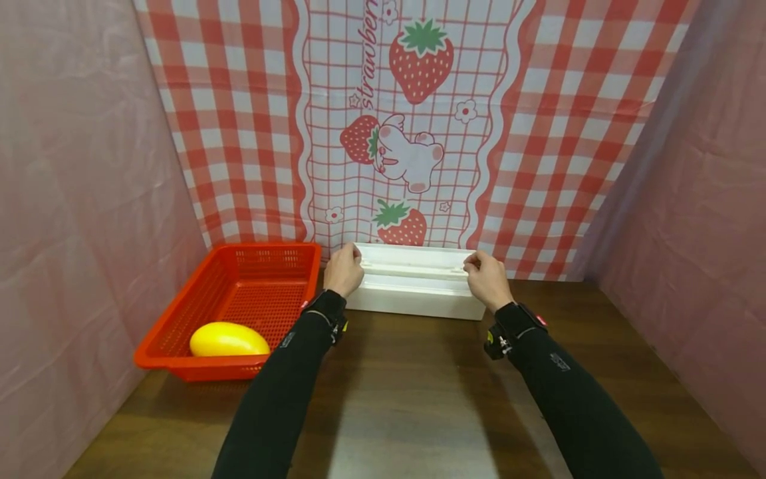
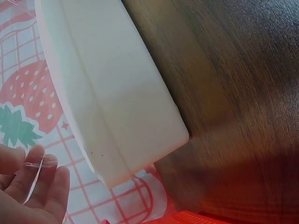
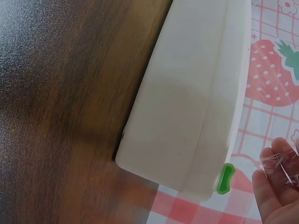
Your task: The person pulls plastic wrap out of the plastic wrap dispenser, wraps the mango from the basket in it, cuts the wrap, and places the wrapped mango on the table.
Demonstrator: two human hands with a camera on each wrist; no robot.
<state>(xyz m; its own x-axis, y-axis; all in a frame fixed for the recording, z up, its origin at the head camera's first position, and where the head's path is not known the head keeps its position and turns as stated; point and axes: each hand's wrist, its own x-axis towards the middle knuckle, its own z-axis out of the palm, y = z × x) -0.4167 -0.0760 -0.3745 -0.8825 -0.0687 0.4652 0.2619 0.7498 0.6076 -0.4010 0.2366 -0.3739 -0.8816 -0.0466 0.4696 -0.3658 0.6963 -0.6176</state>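
A long white plastic-wrap dispenser [image 1: 419, 303] stands at the back of the table with its top open. My left hand [image 1: 344, 269] is over its left end, thumb against fingers. At the right end my right hand [image 1: 489, 282] makes a similar pinch. Thin clear plastic wrap [image 2: 39, 163] shows at the left fingers in the left wrist view. In the right wrist view the wrap [image 3: 282, 161] lies creased across the right fingers. A small green piece [image 3: 226, 178] sits on the dispenser's edge. The wrap itself is hard to make out in the head view.
On the left is a red plastic basket [image 1: 152, 342] holding a smooth yellow oval fruit [image 1: 229, 339]. A strawberry-print checked cloth [image 1: 407, 133] hangs right behind the dispenser. Pink cloth [image 1: 78, 219] hangs at both sides of the wooden table [image 1: 413, 399].
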